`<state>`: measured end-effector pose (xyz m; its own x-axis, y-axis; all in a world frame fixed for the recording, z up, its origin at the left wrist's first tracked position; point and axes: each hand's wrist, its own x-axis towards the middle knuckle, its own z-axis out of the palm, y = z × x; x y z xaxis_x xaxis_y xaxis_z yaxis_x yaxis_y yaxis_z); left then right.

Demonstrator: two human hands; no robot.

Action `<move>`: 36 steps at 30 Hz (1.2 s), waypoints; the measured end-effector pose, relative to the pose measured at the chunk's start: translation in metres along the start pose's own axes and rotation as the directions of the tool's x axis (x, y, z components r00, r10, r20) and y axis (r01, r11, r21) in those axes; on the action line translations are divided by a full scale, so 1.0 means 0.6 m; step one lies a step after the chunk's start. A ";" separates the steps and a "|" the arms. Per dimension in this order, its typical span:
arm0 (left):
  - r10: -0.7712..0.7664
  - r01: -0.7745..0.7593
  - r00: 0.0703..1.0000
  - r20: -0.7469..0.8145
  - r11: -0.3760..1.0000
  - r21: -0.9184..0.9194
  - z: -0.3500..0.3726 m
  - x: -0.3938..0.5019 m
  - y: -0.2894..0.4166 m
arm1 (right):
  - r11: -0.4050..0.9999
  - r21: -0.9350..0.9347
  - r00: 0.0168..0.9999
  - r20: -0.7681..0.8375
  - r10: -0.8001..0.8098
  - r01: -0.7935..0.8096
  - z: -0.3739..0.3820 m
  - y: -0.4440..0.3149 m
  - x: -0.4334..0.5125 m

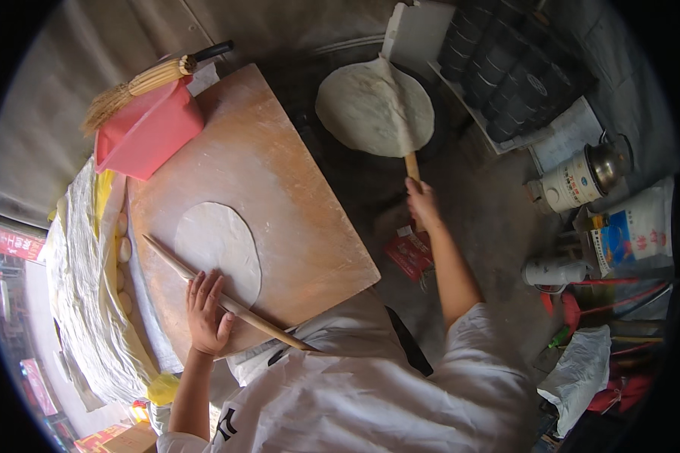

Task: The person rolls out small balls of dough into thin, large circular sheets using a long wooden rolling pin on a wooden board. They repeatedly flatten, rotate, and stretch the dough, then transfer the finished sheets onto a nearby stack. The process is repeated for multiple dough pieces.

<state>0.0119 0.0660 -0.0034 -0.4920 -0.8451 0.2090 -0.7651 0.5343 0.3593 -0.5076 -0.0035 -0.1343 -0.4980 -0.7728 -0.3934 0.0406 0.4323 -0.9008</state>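
On the floured wooden board [294, 209] lies a thin round of dough [221, 243]. My left hand [208, 311] rests, fingers spread, over a tapered wooden rolling pin [260, 324] that crosses the dough's lower edge; whether it grips the pin is unclear. My right hand [423, 204] is closed around the handle end of a wooden stick [412, 166]. The stick's far part runs under a fold of a large flat dough sheet [357, 107], which spreads over a dark round pan or griddle [439, 113], mostly hidden beneath it.
A pink plastic bin [158, 130] with a straw brush [130, 90] across it stands at the board's upper left. Dough balls [124, 249] line the left edge beside a white cloth [85, 283]. Black stacked items [510, 68], a gas canister [572, 184] and sacks [634, 226] are at right.
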 end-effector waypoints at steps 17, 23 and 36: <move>-0.015 0.015 1.000 0.014 1.000 0.000 -0.001 0.003 0.003 | 0.825 0.472 0.785 0.617 -0.056 -0.311 0.021 0.022 0.013; -0.041 0.039 0.998 -0.054 0.999 -0.028 0.004 -0.023 -0.024 | 0.888 0.397 0.957 0.254 0.137 -0.232 -0.010 0.005 0.013; -0.313 0.333 0.943 0.116 0.904 -0.269 0.030 0.345 -0.164 | 0.096 -0.628 0.498 0.505 -0.705 0.772 0.295 -0.138 -0.351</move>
<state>-0.0225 -0.1612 -0.0120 -0.2727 -0.9619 -0.0206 -0.7436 0.1971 0.6389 -0.2527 0.0413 -0.0090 0.1608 -0.9242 0.3463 -0.9246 -0.2638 -0.2749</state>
